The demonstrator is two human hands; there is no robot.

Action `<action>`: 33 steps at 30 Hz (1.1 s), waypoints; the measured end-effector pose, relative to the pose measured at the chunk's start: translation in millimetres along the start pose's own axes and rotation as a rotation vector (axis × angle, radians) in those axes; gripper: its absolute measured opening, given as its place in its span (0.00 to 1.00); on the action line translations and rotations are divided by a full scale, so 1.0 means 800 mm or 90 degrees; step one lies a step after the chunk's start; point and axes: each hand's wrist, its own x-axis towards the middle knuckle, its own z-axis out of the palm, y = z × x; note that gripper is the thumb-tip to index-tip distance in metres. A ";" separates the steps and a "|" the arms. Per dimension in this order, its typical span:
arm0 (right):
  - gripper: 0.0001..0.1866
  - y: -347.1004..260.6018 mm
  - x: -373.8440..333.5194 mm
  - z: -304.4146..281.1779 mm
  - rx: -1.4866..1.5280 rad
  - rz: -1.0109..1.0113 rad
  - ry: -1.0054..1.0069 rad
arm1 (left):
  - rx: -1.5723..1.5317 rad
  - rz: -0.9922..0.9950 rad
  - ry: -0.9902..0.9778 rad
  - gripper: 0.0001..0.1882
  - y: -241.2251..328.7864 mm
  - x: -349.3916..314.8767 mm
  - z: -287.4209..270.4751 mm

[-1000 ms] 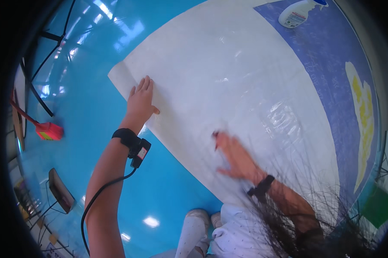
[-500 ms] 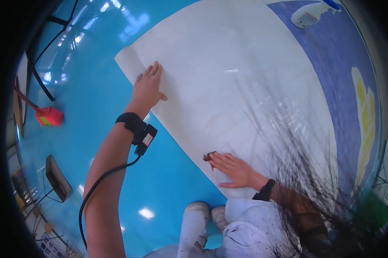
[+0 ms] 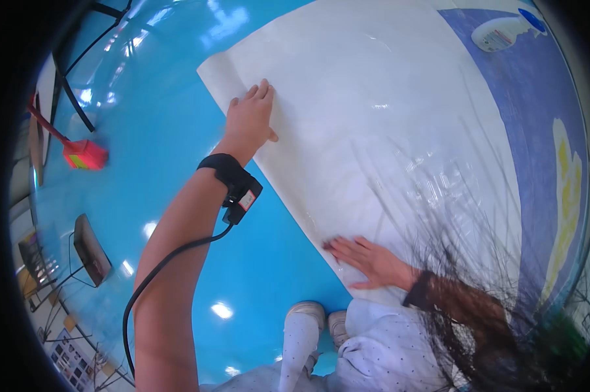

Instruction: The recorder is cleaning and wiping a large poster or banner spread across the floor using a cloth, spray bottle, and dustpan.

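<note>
A large white sheet (image 3: 347,111) with a curled left edge spreads before me, its surface creased and glossy in spots. My left hand (image 3: 250,117) rests on the sheet near its far left corner, fingers extended and thumb apart. A black wrist strap with a small box (image 3: 241,199) and a cable is on that arm. Close to the sheet's near left edge, my right hand (image 3: 370,261) lies flat with fingers stretched out. A small dark red thing (image 3: 327,245) shows at its fingertips, mostly covered; its kind cannot be made out.
Beyond the white sheet is a blue painted surface (image 3: 504,91) with a yellow and white shape (image 3: 565,196). A white spray bottle (image 3: 497,34) with a blue top lies there. On the shiny blue floor (image 3: 269,261) are a red dustpan-like thing (image 3: 85,155) and a dark stand (image 3: 92,251).
The whole view has shifted, so things sit further right in it. My right fingers now cover more of the dark red thing. The left hand keeps its place on the sheet.
</note>
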 end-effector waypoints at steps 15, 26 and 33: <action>0.45 0.039 0.172 -0.064 -0.150 -0.080 0.215 | -0.017 -0.007 0.018 0.52 -0.001 0.006 -0.002; 0.41 -0.054 -0.143 0.081 -0.020 0.078 -0.101 | 0.009 -0.037 0.014 0.45 -0.013 -0.008 -0.001; 0.42 -0.076 -0.104 0.106 -0.112 0.173 0.013 | 0.140 0.149 0.212 0.18 -0.027 -0.054 0.040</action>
